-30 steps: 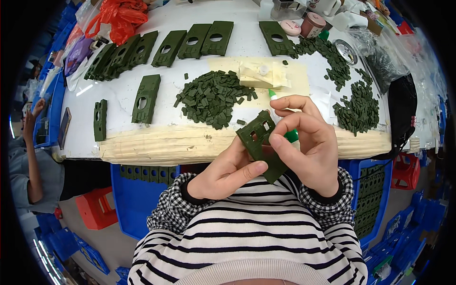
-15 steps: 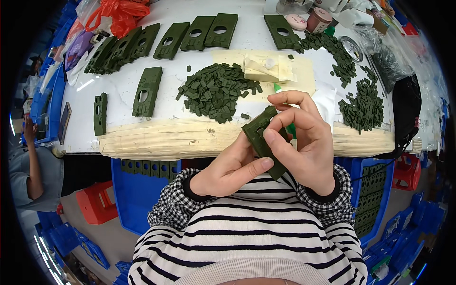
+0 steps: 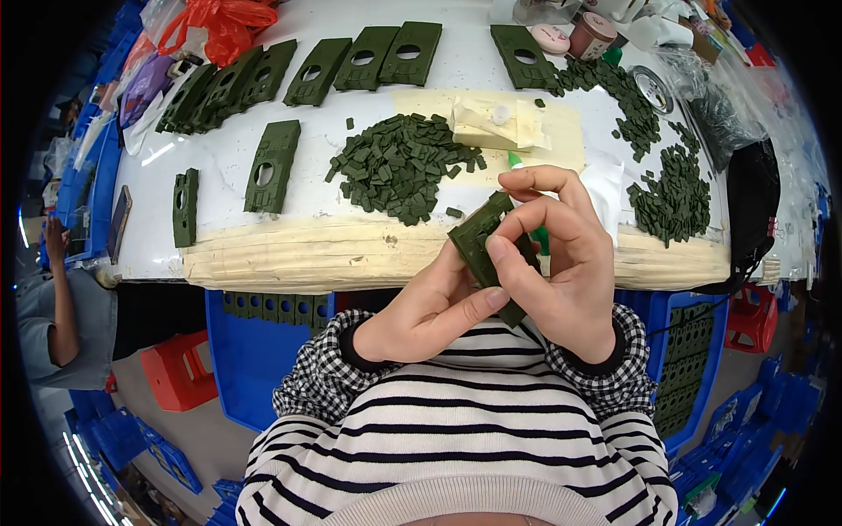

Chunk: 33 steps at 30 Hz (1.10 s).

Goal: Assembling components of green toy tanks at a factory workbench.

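My left hand (image 3: 428,317) is closed around a dark green plastic model tank hull (image 3: 474,247), tilted above my lap at the table's front edge. Thumb and forefinger of my right hand (image 3: 566,276) are bent together in a pinch against the hull's upper face. Whatever lies between those fingertips is hidden. Beyond the hull spreads a heap of small dark green plastic pieces (image 3: 399,171), with one loose piece (image 3: 453,212) close by. Partly covered by my right hand is a bottle with a green tip (image 3: 515,159).
More green hulls (image 3: 364,60) stand along the back, and one hull (image 3: 272,167) lies nearer. A taped block (image 3: 495,127) sits beyond my hands. Small pieces (image 3: 671,197) are heaped at right. Blue bins (image 3: 250,377) with hulls flank my lap. Another person's arm (image 3: 61,298) shows at far left.
The view has shifted very slightly. Both hands keep nearly the same grip, and the hull has tilted a little between them.
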{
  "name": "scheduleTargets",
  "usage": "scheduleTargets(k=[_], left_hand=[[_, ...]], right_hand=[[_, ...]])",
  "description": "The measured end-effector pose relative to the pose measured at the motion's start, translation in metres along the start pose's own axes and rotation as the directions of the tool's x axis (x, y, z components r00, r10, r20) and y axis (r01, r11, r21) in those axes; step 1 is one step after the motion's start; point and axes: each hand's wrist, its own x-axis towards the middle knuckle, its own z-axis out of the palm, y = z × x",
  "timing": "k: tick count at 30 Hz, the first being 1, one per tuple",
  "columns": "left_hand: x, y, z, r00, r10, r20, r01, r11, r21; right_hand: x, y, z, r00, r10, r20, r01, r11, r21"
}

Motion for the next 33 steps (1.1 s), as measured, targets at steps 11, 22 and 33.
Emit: scheduleTargets(k=[11,22,33], left_hand=[[0.001,0.001,0.000,1.000,0.014,0.008,-0.015,0.997,0.078],[-0.001,0.000,0.000,1.000,0.021,0.005,-0.021,0.995,0.099],[-0.004,-0.001,-0.006,0.996,-0.011,0.088,0.019,0.996,-0.091]], right_hand=[[0.001,0.008,0.002,0.992,-0.104,-0.071,0.099,0.993,-0.072],[0.000,0.003,-0.003,0.998,-0.050,0.033,0.053,0.993,-0.109],[0.000,0.005,-0.008,0.990,-0.145,-0.001,0.144,0.989,-0.028]])
